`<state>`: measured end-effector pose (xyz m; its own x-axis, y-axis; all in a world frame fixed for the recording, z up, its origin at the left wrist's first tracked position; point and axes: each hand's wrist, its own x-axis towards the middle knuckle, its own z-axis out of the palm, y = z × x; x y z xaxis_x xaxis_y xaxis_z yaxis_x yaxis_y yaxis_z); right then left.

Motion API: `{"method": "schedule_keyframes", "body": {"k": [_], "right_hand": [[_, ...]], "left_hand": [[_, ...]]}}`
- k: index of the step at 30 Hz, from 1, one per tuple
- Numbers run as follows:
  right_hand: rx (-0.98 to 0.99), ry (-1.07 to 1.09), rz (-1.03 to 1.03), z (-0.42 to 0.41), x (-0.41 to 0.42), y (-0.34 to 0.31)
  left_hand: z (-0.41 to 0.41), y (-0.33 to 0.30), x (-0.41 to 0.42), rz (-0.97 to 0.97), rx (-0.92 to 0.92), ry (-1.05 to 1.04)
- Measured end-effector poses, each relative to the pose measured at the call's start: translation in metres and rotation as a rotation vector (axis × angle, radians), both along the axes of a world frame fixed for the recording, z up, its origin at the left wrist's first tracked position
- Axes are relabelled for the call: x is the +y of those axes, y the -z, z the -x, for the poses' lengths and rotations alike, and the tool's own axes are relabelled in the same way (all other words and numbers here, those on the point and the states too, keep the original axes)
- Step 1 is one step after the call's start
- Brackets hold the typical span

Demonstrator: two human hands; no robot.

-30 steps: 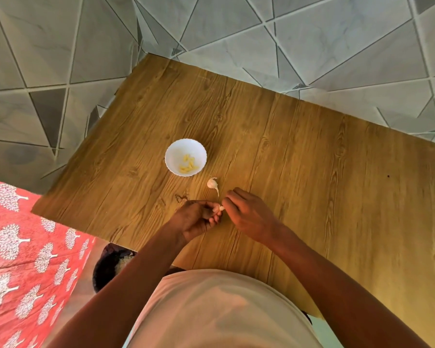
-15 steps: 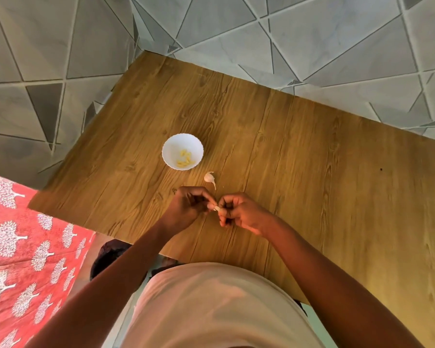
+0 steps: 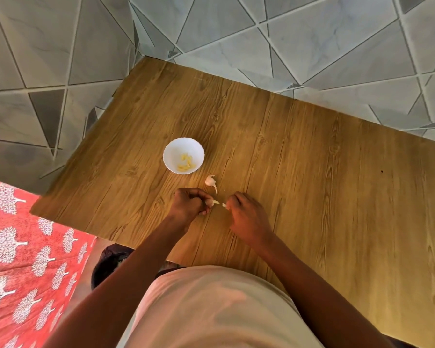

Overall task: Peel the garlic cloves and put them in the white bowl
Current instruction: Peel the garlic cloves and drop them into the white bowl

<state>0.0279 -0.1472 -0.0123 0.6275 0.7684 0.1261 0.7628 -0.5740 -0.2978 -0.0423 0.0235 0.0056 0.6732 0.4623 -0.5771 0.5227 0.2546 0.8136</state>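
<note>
My left hand (image 3: 190, 204) pinches a small garlic clove (image 3: 215, 202) between thumb and fingers, just above the wooden table (image 3: 312, 177). My right hand (image 3: 246, 217) sits a little to the right of it and pinches a white scrap of peel (image 3: 225, 205). The two hands are slightly apart. An unpeeled garlic clove (image 3: 210, 181) with a thin tail lies on the table just beyond my hands. The white bowl (image 3: 172, 153) stands behind it to the left, with several yellowish peeled cloves (image 3: 186, 163) inside.
A dark bin (image 3: 111, 259) stands on the floor below the table's near-left edge. A red cloth with white tree prints (image 3: 23, 259) lies at the left. Grey tiled walls meet behind the table.
My hands, joined on the clove before, have drawn apart. A piece of peel has come away in my right hand. The view has shifted a little.
</note>
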Motion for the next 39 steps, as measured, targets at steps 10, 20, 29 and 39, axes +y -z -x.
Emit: {"method": "schedule_keyframes", "body": {"k": [10,20,29,39], "right_hand": [[0.353,0.129,-0.019,-0.011,0.0,-0.007],[0.554,0.126,-0.291,-0.011,0.008,-0.014],[0.186,-0.009,-0.283,-0.015,0.0,-0.002],[0.453,0.195,-0.33,-0.006,-0.006,0.0]], "left_hand": [[0.008,0.002,0.002,-0.058,-0.062,0.12],[0.01,-0.005,-0.005,-0.161,-0.104,0.173],[0.007,0.0,0.005,-0.531,-0.135,0.347],[0.023,0.024,-0.012,-0.828,-0.304,0.324]]}}
